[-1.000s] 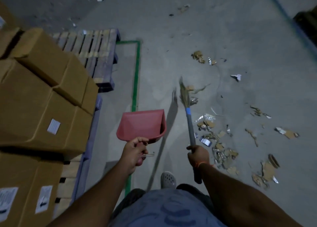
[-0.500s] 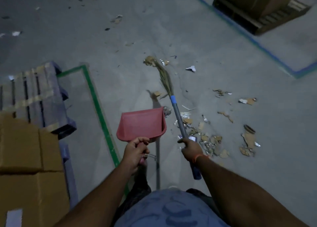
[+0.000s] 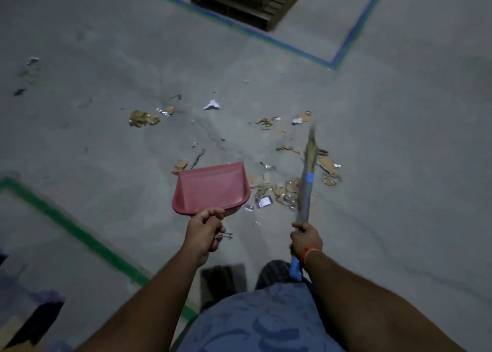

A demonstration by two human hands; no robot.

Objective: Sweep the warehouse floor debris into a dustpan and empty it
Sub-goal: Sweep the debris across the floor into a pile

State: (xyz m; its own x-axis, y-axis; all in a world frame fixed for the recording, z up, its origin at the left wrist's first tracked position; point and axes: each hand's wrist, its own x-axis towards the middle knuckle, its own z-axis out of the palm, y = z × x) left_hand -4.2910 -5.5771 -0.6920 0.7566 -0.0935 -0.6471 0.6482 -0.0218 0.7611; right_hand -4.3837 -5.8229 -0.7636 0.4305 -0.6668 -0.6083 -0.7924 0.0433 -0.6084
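Observation:
My left hand [image 3: 204, 229] grips the handle of a red dustpan [image 3: 211, 188], held above the grey floor with its mouth turned away from me. My right hand [image 3: 306, 237] is closed around the grey shaft of a broom [image 3: 306, 189] with a blue band and blue end; its straw bristles [image 3: 312, 149] point forward over the floor. A heap of cardboard and foil scraps [image 3: 279, 192] lies between dustpan and broom. More scraps [image 3: 143, 118] are scattered further out, with a white paper bit [image 3: 212, 104] among them.
A pallet with cartons [image 3: 247, 3] stands at the top inside a blue floor line [image 3: 338, 59]. A green floor line [image 3: 77, 232] runs at the lower left. A dark pallet corner [image 3: 40, 311] shows at the bottom left. My shoes [image 3: 274, 272] are beneath me.
My view has turned right: the carton stacks and wooden pallet on the left left the frame. The broom head swung from the left scraps over to the right side of the heap.

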